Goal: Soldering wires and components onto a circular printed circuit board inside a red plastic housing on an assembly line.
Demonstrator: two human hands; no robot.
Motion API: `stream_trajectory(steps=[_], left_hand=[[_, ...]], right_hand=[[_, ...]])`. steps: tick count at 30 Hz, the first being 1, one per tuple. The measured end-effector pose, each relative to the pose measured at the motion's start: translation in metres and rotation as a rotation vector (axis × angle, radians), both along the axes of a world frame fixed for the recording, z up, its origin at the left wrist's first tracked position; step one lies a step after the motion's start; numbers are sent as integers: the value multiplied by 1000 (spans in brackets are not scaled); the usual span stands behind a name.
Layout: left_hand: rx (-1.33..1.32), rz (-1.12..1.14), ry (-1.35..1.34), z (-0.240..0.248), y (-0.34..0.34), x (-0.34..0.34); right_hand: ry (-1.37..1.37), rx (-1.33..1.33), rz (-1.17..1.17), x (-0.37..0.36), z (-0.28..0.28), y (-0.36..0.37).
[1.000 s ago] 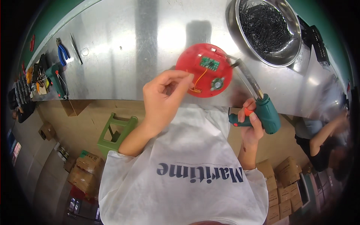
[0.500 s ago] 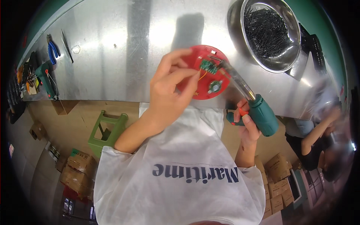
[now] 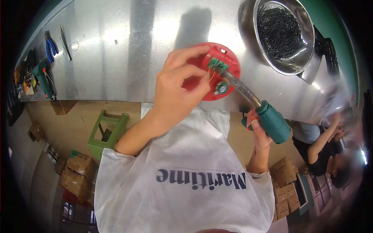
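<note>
Round, shallow red plastic shell (image 3: 232, 66) sits on the brushed-metal surface (image 3: 112, 73) near its front edge, btwn the two hands, w/ a small green rectangular circuit board (image 3: 218, 62) and a round green-and-silver part (image 3: 222, 87) inside. L hand (image 3: 180, 85) seems to pinch the thin orange wire (image 3: 212, 76) btwn thumb & index beside the board, another finger out over the shell; exact contact is hard to tell. R hand (image 3: 259, 134) is wrapped round the grip of the dark-green plastic soldering gun (image 3: 274, 121), its tip at the board, touching or not unclear. Shell looks light & stiff, prob. a bit slick, so it may slide; best held at the rim. Board looks fragile: edges only. Wire prob. soft & bendy; pinch well back from the hot tip.
</note>
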State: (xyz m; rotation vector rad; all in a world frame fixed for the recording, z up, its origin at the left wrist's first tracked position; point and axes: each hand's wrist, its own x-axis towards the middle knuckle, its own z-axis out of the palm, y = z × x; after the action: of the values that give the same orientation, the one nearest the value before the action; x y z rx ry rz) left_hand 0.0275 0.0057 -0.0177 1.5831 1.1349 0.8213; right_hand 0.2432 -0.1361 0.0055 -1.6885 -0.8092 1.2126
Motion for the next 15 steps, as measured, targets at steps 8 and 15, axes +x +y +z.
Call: stream_trajectory(steps=[8, 15], left_hand=[[10, 9, 15, 0, 0, 1], [11, 14, 24, 0, 0, 1]], right_hand=[[-185, 19, 57, 1, -1, 0], [-181, 24, 63, 2, -2, 2]])
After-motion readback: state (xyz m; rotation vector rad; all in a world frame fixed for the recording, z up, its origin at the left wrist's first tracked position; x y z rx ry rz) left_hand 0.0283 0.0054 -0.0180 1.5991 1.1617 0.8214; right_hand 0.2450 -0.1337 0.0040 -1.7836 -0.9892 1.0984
